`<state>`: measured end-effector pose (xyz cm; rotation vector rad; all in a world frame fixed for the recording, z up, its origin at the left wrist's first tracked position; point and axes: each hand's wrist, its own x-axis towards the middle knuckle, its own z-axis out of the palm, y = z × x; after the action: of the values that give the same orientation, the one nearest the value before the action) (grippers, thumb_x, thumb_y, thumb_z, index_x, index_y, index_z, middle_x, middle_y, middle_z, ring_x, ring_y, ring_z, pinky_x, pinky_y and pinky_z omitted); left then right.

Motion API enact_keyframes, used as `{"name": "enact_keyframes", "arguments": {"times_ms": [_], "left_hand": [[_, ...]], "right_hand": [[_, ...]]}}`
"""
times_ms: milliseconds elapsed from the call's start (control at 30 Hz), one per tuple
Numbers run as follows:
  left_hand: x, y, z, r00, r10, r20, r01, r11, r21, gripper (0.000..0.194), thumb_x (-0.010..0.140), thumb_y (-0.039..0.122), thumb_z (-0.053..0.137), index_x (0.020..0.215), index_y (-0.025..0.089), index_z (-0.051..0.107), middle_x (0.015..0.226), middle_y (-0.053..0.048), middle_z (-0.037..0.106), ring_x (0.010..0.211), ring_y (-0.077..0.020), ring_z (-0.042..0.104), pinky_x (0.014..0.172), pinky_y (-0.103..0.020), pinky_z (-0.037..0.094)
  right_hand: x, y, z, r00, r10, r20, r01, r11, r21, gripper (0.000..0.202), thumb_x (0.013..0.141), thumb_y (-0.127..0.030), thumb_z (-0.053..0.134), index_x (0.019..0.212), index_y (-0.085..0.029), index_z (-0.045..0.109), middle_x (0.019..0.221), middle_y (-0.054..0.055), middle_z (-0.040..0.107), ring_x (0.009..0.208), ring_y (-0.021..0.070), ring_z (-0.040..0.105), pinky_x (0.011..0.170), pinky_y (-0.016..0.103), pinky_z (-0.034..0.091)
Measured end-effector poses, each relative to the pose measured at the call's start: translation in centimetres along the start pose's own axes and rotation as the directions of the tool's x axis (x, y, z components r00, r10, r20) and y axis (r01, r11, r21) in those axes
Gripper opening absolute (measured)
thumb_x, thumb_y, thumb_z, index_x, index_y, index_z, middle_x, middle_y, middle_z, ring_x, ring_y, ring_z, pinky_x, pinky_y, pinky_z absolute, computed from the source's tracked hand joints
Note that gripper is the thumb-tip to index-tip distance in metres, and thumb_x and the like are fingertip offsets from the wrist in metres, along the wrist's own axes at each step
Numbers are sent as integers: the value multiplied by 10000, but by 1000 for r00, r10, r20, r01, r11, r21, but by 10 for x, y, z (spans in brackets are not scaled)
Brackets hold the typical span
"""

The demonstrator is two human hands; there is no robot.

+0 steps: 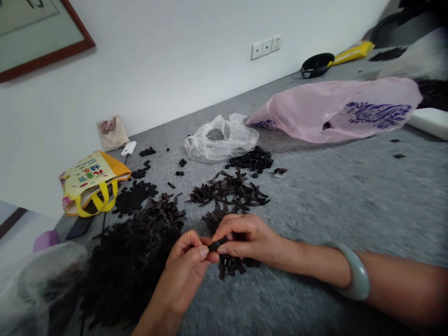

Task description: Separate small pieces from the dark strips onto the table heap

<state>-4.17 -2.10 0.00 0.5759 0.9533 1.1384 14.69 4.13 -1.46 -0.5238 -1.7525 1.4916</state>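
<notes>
Between my two hands, at the lower middle of the head view, is a short black strip (pixel 217 244) with thin pale lines across it. My left hand (pixel 186 265) pinches its left end with thumb and finger. The other end sits in the pinch of my right hand (pixel 249 237). Beneath and behind the right hand lies a small heap of dark strips (pixel 234 267). A looser pile of dark ribbon-like strips (pixel 231 190) spreads just beyond. To the left of my left hand is a large black pile of pieces (pixel 129 261).
Small black round pieces (pixel 255 159) lie beside a crumpled clear plastic bag (pixel 224 140). A pink plastic bag (pixel 308 109) covers the back right, with a black bowl (pixel 317 65) behind. At left are a yellow bag (pixel 93 179) and a phone (pixel 80 226). A wall borders the grey surface.
</notes>
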Motion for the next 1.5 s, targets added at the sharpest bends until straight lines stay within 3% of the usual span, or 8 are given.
{"name": "enact_keyframes", "arguments": {"times_ms": [233, 500, 733, 933, 1133, 1267, 1367, 1500], "left_hand": [[1, 0, -5, 976, 213, -53, -188, 934, 303, 191, 752, 203, 743, 662, 176, 577, 845, 14, 695, 682, -125, 675, 736, -275, 502], [3, 1, -5, 971, 234, -54, -197, 904, 379, 160, 768, 245, 718, 706, 176, 588, 872, -18, 700, 677, -155, 684, 732, -310, 514], [3, 0, -3, 892, 450, -50, -305, 679, 668, 246, 773, 279, 742, 1002, 212, 680, 983, -49, 717, 912, -213, 669, 818, -316, 508], [5, -5, -2, 963, 270, 4, -217, 766, 605, 152, 820, 340, 702, 810, 190, 679, 718, -11, 683, 719, -170, 624, 710, -288, 476], [5, -5, -2, 995, 100, -29, -87, 954, 286, 183, 752, 326, 780, 786, 167, 696, 762, -14, 676, 695, -127, 589, 700, -261, 458], [6, -3, -2, 999, 33, -7, -32, 985, 172, 220, 719, 329, 814, 778, 153, 697, 767, -26, 670, 699, -123, 594, 679, -250, 464], [7, -2, -2, 998, 60, -12, -56, 973, 224, 261, 711, 340, 824, 795, 146, 671, 778, -30, 666, 668, -114, 587, 666, -248, 465], [6, -2, -1, 952, 289, -102, -231, 895, 380, 353, 703, 329, 820, 967, 193, 629, 872, -3, 639, 687, -129, 617, 677, -271, 499]], "right_hand": [[3, 5, 4, 937, 343, 74, -349, 890, 293, 301, 802, -383, 782, 1010, -172, 726, 716, -19, 637, 577, 72, 583, 472, 154, 497], [6, 6, 4, 885, 460, 72, -449, 802, 395, 254, 758, -346, 807, 859, -148, 683, 615, -39, 616, 484, 55, 512, 382, 126, 440], [5, 2, 6, 876, 481, 39, -441, 765, 470, 223, 742, -317, 814, 829, -158, 684, 659, -39, 627, 446, 31, 470, 354, 111, 420], [4, 3, 7, 892, 446, 76, -432, 789, 436, 216, 791, -341, 784, 821, -151, 687, 598, -45, 595, 452, 41, 456, 361, 119, 404], [4, 3, 8, 888, 449, 96, -440, 773, 456, 247, 774, -358, 805, 822, -154, 675, 636, -50, 600, 455, 32, 431, 369, 121, 390], [5, 2, 10, 884, 461, 79, -440, 763, 473, 285, 739, -363, 833, 845, -154, 671, 732, -25, 643, 499, 34, 458, 383, 124, 392], [5, 0, 11, 879, 473, 67, -451, 774, 445, 319, 730, -393, 837, 857, -155, 665, 692, -40, 612, 494, 35, 452, 389, 129, 386], [6, -3, 12, 896, 442, 39, -422, 821, 384, 348, 732, -434, 824, 863, -157, 658, 624, -59, 565, 475, 36, 424, 382, 129, 370]]}}
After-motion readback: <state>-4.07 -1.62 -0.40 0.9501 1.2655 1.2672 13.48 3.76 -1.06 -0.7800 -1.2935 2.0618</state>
